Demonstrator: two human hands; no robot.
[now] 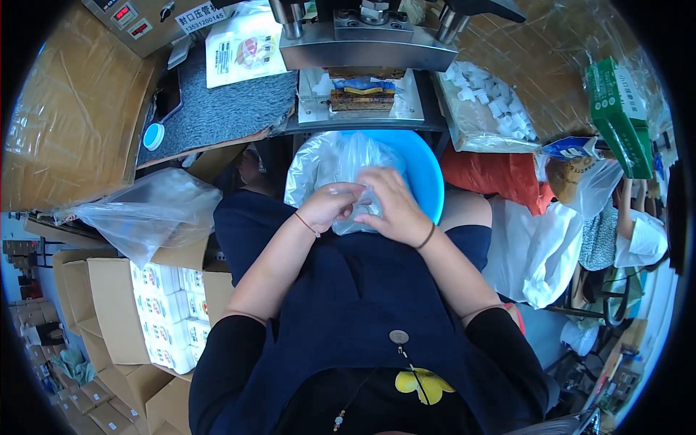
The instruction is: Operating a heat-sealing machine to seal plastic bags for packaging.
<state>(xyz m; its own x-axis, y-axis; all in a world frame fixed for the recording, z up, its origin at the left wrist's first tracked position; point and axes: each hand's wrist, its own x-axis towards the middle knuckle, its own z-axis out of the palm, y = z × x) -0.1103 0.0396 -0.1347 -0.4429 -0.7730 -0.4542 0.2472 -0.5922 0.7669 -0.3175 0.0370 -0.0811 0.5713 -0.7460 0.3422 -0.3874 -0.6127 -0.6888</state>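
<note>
**Two hands at work above a plastic-filled tub**

Your left hand (pixel 330 209) and right hand (pixel 396 208) are close together at the centre, over the near side of the blue tub (pixel 433 177), which sits between your knees. The clear plastic (pixel 348 154) fills much of the tub, bulges past its left rim and reaches under your fingers. Your left fingers bend inward toward the thumb; your right fingers curve forward and down, with the thumb apart from them. Whether either hand is clamped on the film cannot be told (the right fingertips are blurred, and the film is transparent).

Beyond the tub stands the press (pixel 366 49), its curved steel bar above a layered brown block (pixel 362 102) on a metal plate (pixel 310 109). To the left, a grey mat (pixel 225 109) bears a printed pouch (pixel 245 52), a phone (pixel 169 94) and a blue-and-white cap (pixel 154 136). To the right lies a tray (pixel 493 142) of small white pieces (pixel 500 109), with a green box (pixel 620 119) farther out. A carton (pixel 116 312) at your lower left holds white packs (pixel 165 312) in rows.
</note>
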